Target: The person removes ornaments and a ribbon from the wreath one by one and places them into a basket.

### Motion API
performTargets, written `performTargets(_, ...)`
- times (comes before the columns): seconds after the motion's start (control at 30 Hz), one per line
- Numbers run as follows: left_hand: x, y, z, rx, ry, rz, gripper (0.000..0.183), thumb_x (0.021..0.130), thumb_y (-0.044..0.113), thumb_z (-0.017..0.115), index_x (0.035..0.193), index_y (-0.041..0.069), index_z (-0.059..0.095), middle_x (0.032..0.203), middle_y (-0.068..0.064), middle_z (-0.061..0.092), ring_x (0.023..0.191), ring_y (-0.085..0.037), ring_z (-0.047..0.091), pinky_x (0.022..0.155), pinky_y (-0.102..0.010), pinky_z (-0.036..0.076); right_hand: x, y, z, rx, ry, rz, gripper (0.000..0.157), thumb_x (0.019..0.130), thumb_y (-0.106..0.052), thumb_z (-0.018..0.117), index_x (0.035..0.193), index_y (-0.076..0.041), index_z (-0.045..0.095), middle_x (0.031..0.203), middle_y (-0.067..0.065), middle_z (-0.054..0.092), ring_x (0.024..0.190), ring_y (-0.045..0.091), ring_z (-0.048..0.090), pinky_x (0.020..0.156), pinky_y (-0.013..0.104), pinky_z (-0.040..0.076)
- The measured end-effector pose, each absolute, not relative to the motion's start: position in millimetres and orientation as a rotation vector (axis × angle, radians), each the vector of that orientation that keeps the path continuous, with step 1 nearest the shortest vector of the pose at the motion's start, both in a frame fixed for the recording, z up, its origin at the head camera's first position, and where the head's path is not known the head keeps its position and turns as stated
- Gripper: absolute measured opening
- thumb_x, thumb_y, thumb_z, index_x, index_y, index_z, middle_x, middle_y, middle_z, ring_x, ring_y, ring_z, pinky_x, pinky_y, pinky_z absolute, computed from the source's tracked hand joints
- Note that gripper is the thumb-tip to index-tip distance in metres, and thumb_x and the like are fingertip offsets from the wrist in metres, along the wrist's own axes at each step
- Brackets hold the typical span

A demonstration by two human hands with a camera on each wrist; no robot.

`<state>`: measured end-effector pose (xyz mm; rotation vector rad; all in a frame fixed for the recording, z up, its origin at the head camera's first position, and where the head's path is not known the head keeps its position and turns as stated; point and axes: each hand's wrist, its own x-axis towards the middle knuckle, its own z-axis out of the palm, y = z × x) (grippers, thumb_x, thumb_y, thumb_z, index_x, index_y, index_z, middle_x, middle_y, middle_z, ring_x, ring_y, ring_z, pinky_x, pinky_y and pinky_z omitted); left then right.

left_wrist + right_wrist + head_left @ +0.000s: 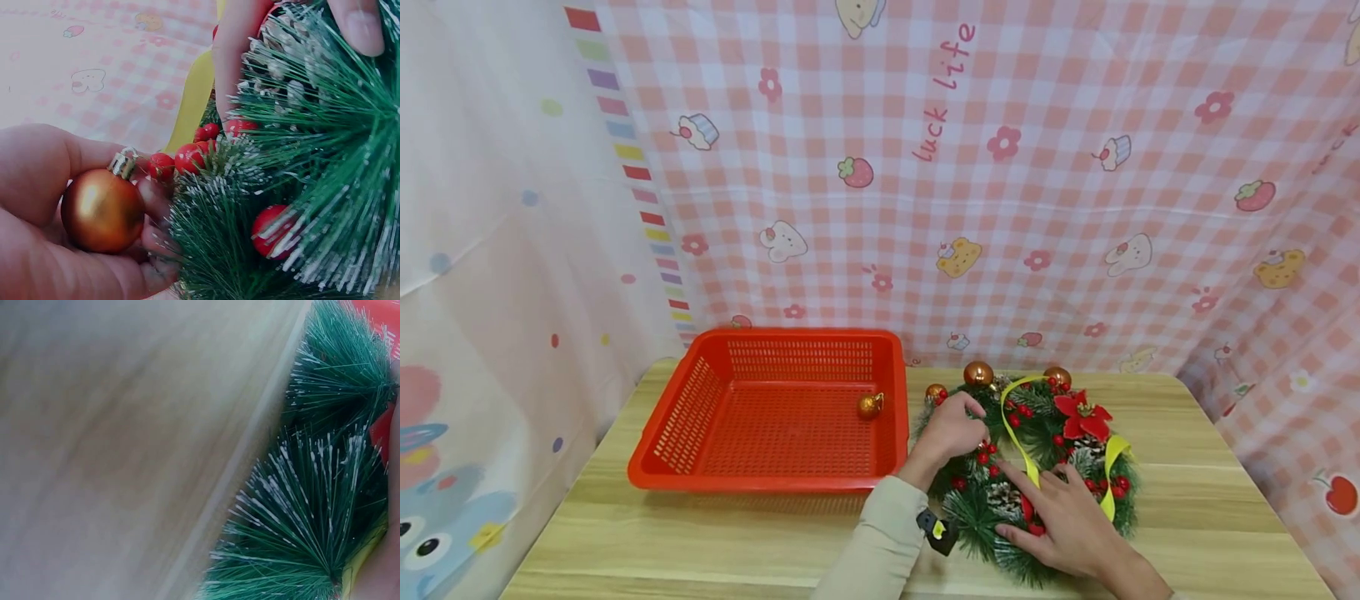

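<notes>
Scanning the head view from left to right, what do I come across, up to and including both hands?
Red basket → gold ball inside it → left hand → right hand.

Bright, even light pales the white curtain at nine o'clock in the head view. The left wrist view is cooler, with soft sheen on the gold bauble and hazy cloth toward eleven. In the dimmer right wrist view, the surface blurs at nine; bristles at four look crisper.
</notes>
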<state>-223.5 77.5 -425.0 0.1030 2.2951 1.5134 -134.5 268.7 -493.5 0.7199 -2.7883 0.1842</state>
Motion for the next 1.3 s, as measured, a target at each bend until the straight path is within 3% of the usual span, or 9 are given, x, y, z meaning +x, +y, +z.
performTargets(0.27, -224.2, 73.8, -428.1, 0.152, 2.308, 1.672, 0.026, 0.088, -0.005, 0.055, 0.108, 0.011, 0.061, 0.079, 0.002, 0.068, 0.071, -0.016, 0.060, 0.062, -0.031, 0.043, -134.2, 268.0, -492.2, 0.723, -2.782, 0.184, 0.078, 0.085, -0.066, 0.063, 0.148, -0.024, 0.047, 0.073, -0.013, 0.065, 0.089, 0.020, 0.066, 0.096, 0.059, 0.040)
performTargets(0.6, -223.3, 63.8, -423.6, 0.208, 2.392, 1.752, 0.016, 0.091, 0.006, 0.066, 0.106, 0.009, 0.062, 0.079, 0.003, 0.070, 0.077, -0.013, 0.061, 0.073, -0.031, 0.049, -134.5, 268.7, -492.6, 0.740, -2.764, 0.168, 0.081, 0.085, -0.066, 0.063, 0.151, -0.025, 0.042, 0.061, -0.023, 0.045, 0.080, 0.015, 0.062, 0.095, 0.056, 0.039)
performTargets(0.87, -219.6, 46.4, -413.8, 0.285, 2.435, 1.761, 0.013, 0.093, 0.008, 0.066, 0.105, 0.011, 0.062, 0.081, 0.002, 0.070, 0.074, -0.009, 0.060, 0.074, -0.028, 0.049, -134.2, 268.1, -492.2, 0.737, -2.780, 0.173, 0.081, 0.086, -0.066, 0.063, 0.152, -0.025, 0.040, 0.061, -0.024, 0.045, 0.080, 0.015, 0.063, 0.096, 0.057, 0.038)
performTargets(1.3, -215.3, 6.5, -399.3, 0.400, 2.475, 1.806, 0.014, 0.095, 0.005, 0.063, 0.105, 0.015, 0.061, 0.092, -0.006, 0.070, 0.073, -0.014, 0.060, 0.064, -0.027, 0.048, -133.3, 266.2, -491.5, 0.724, -2.806, 0.217, 0.080, 0.086, -0.064, 0.063, 0.152, -0.026, 0.039, 0.064, -0.025, 0.048, 0.084, 0.017, 0.064, 0.098, 0.059, 0.037)
